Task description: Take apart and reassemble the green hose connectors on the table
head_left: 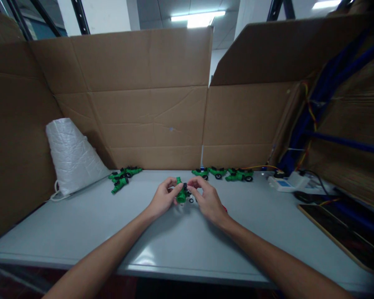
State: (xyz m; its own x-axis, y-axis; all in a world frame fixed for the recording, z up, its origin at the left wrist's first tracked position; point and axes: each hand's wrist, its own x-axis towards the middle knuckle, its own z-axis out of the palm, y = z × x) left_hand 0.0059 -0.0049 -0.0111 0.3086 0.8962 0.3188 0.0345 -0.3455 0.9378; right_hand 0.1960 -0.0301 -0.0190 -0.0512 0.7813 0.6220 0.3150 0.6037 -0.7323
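My left hand [163, 198] is closed round a small green plastic fitting [180, 193], held just above the grey table [174, 245]. My right hand [205, 196] meets it from the right, its fingertips pinched at a small black part on the fitting's side. A few tiny black rings [190, 200] lie on the table right under the hands. A pile of green fittings [123, 176] lies to the back left. A row of green fittings with black rings [224, 173] lies to the back right.
Cardboard walls [149, 104] enclose the table at the back and sides. A white plastic-wrapped cone [71, 155] leans at the left. A white device [282, 183], cables and a dark framed board [343, 232] occupy the right side.
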